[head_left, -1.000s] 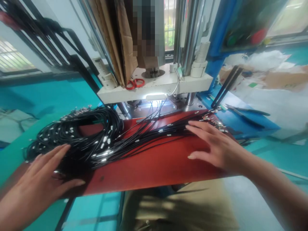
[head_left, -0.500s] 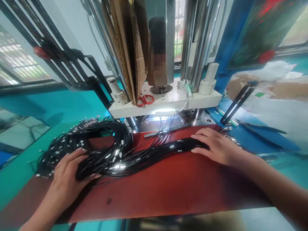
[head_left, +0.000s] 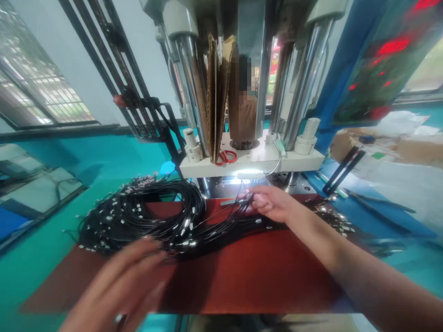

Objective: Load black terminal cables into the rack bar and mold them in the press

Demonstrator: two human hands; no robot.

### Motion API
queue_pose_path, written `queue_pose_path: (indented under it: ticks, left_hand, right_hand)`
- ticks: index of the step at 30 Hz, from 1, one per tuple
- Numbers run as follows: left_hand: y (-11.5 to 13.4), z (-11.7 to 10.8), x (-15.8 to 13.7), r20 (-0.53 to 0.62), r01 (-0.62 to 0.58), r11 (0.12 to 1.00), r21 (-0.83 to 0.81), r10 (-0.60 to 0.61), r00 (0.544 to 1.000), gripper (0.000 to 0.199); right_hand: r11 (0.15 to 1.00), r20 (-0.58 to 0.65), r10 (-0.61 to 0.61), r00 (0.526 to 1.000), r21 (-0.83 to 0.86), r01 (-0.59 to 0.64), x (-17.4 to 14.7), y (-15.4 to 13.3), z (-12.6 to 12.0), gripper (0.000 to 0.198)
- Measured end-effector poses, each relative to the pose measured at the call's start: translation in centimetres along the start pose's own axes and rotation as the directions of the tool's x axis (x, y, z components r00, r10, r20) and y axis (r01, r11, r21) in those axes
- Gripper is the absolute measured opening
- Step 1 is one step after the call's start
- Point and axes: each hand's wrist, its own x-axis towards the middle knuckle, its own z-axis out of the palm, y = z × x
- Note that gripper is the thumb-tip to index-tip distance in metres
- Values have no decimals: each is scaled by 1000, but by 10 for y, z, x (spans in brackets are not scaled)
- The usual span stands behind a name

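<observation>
A thick bundle of black cables (head_left: 214, 237) with small white tags runs across the red board (head_left: 270, 272), and its left part curls into a large coil (head_left: 114, 216). My right hand (head_left: 272, 203) pinches several thin cable ends in front of the lit gap of a press (head_left: 204, 170). These strands rise from the bundle towards that gap. Blurred by motion, my left hand (head_left: 128, 276) hovers at the board's near left, in front of the coil. Its fingers are stretched out, and I see nothing held in them.
Red-handled scissors (head_left: 226, 157) and upright cardboard (head_left: 216, 106) stand on the press plate. Metal connectors (head_left: 335, 219) lie at the board's right end. Long dark tweezers-like tools (head_left: 377, 207) rest on the blue surface at right. A lit control panel (head_left: 384, 60) stands at upper right.
My right hand has left the bundle's right end and moved left and up to the thin cable ends, now pinched. My left hand has come off the coil towards me. The view has shifted.
</observation>
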Motion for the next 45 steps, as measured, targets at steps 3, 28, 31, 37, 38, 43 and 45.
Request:
queue_pose_path:
  ticks: [3,28,31,37,38,43,45]
  left_hand:
    - [63,37,8,71,-434,857,-277,469,881,46]
    - [41,82,130,396,-124,917,-378,282,874,18]
    - [43,81,128,333,-97,904,-417,251,909,27]
    - [45,85,127,337,-86,888,-452,259,905,15]
    - [45,87,127,348,-81,890,-449,258,901,13]
    - [46,95,127,346,-24,887,-462,205,915,19]
    - [46,93,127,314,7,861,-508,178,933,23]
  right_hand:
    - [998,50,13,999,67,-16,-9,2,20,12]
    - [-87,245,-378,893,-970,229,-90,12,-59,50]
    - [-73,309,-366,878,-950,303,-77,15,-40,39]
    - [-114,310,-371,875,-951,288,-56,23,-31,20]
    - [-101,304,-364,880,-953,287,-54,23,-31,20]
    - [-78,306,-347,887,-951,298,-52,23,-27,20]
    - [-94,319,-341,884,-947,306,-54,21,-25,20]
